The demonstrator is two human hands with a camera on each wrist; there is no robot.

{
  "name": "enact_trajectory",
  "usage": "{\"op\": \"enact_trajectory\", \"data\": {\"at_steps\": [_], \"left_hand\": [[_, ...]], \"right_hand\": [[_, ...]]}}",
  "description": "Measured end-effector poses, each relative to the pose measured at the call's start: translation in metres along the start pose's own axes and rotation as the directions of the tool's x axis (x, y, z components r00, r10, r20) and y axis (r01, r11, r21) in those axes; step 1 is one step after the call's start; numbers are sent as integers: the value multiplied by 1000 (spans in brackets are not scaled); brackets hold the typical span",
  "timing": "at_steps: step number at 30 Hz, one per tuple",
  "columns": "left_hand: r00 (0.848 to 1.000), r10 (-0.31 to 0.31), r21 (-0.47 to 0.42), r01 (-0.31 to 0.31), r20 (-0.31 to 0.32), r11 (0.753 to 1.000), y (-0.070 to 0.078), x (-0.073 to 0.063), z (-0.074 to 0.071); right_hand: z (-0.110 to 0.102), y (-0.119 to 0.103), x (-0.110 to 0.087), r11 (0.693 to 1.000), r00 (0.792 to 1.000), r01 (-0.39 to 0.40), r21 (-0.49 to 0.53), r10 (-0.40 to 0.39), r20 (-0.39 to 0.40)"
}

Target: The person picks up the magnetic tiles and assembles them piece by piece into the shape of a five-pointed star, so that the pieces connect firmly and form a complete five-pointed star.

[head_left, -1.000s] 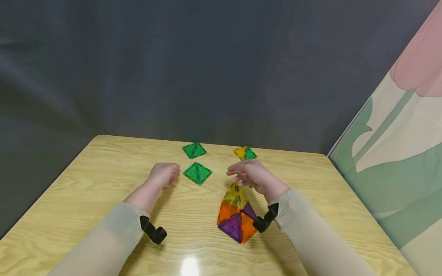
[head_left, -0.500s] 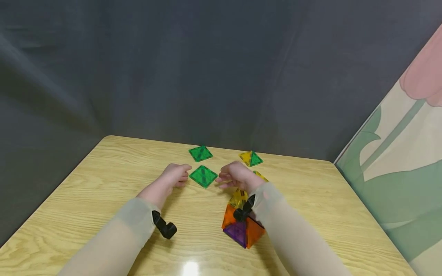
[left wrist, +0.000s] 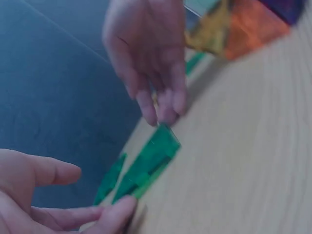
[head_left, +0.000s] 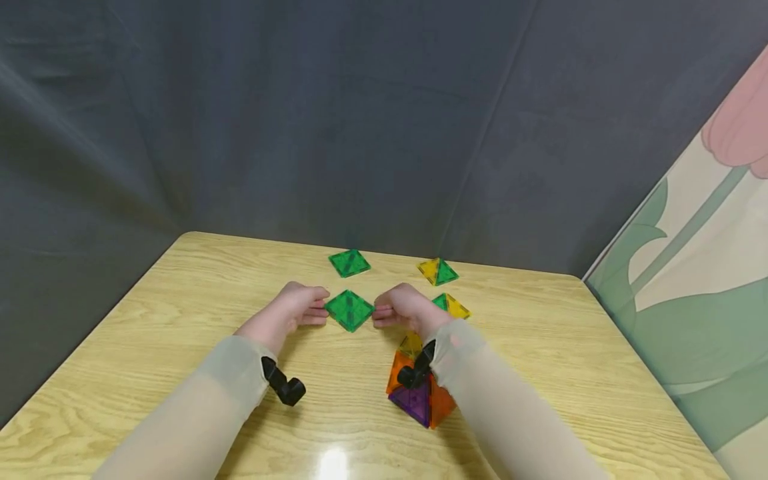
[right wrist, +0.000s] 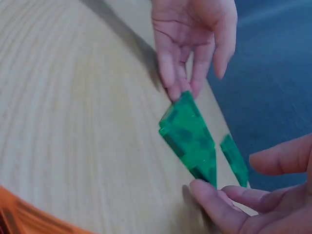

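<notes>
Between my two hands is a green translucent diamond [head_left: 350, 311], which looks like two triangular magnetic tiles joined along a middle seam. My left hand [head_left: 293, 308] touches its left corner with the fingertips, and the thumb stands apart. At the opposite corner, the fingertips of my right hand [head_left: 407, 308] touch it, its thumb also off the tile. Both wrist views show the diamond [right wrist: 187, 139] tilted; whether it is fully off the table I cannot tell. Under my right wrist stands a built shape of orange, purple and yellow tiles [head_left: 411, 403], partly hidden by the sleeve.
Another green diamond [head_left: 349, 263] lies near the table's back edge. To its right are two yellow-and-green diamonds, one farther back [head_left: 438, 271] and a nearer one [head_left: 453, 307] beside my right wrist. A dark curtain [head_left: 336, 120] hangs behind the wooden table [head_left: 198, 300].
My right hand has moved left from above the yellow tiles to the green diamond's right corner. The left hand has moved right to the left corner. Fingertips now touch both corners.
</notes>
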State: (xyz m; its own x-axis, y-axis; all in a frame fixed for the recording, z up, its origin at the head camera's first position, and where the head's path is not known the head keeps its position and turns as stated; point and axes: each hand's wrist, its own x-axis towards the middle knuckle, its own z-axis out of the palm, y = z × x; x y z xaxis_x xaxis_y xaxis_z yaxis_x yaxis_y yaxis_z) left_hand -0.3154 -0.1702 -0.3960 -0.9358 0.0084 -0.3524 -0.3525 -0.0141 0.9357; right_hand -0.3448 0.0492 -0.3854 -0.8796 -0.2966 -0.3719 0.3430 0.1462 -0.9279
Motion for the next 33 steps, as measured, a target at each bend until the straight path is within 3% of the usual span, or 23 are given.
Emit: {"op": "enact_trajectory", "data": {"at_steps": [8, 12, 22, 27, 33], "left_hand": [[994, 58, 83, -50, -98, 995, -16, 4, -5], [990, 79, 51, -74, -117, 996, -18, -3, -7], [993, 99, -130, -107, -60, 986, -9, -34, -1], [994, 108, -97, -110, -24, 989, -8, -44, 5], [992, 116, -63, -113, 49, 992, -19, -53, 17]], "right_hand": [[17, 8, 5, 999, 999, -39, 25, 39, -10], [18, 8, 2, 998, 999, -42, 35, 42, -1], [5, 9, -23, 997, 997, 24, 72, -29, 67], [-6, 6, -43, 994, 995, 66, 86, -71, 63], [-25, 1, -60, 994, 992, 104, 27, -106, 62]]}}
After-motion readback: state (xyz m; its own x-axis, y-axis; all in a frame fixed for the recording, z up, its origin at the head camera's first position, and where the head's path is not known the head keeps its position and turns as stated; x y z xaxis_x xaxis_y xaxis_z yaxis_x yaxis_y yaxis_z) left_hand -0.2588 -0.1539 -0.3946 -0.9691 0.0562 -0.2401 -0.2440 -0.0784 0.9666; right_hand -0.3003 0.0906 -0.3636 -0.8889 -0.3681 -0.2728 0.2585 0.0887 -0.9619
